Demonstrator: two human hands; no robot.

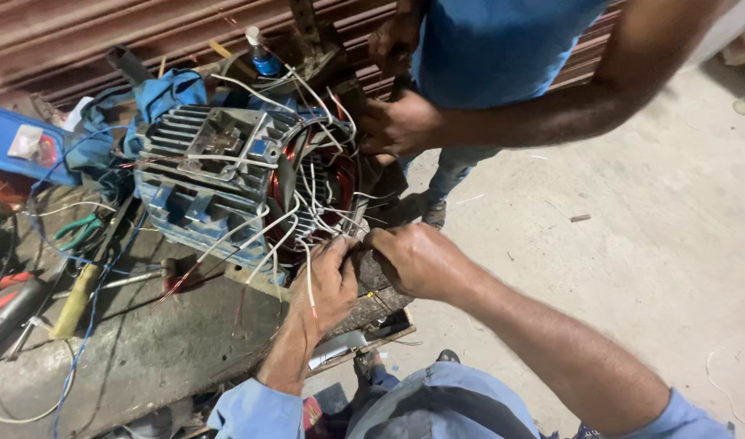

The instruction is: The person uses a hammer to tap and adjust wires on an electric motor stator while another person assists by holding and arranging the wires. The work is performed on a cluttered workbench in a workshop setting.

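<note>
A blue finned electric motor housing [198, 175] lies on its side on a worn workbench [157, 341], its open end showing copper windings [290, 191] and several white sleeved leads [287, 232]. My left hand [328, 280] pinches the leads at the lower rim of the opening. Just right of it, my right hand [417, 260] is closed on the same bundle at the rim. A co-worker in a blue shirt stands opposite; one of their hands [397, 126] grips the motor's far rim.
Green-handled pliers [80, 230], a yellow-handled tool [73, 301] and loose blue and white wires lie on the bench at left. A small bottle [260, 55] stands behind the motor. A rusty roller shutter [80, 36] backs the bench. Concrete floor [632, 228] lies to the right.
</note>
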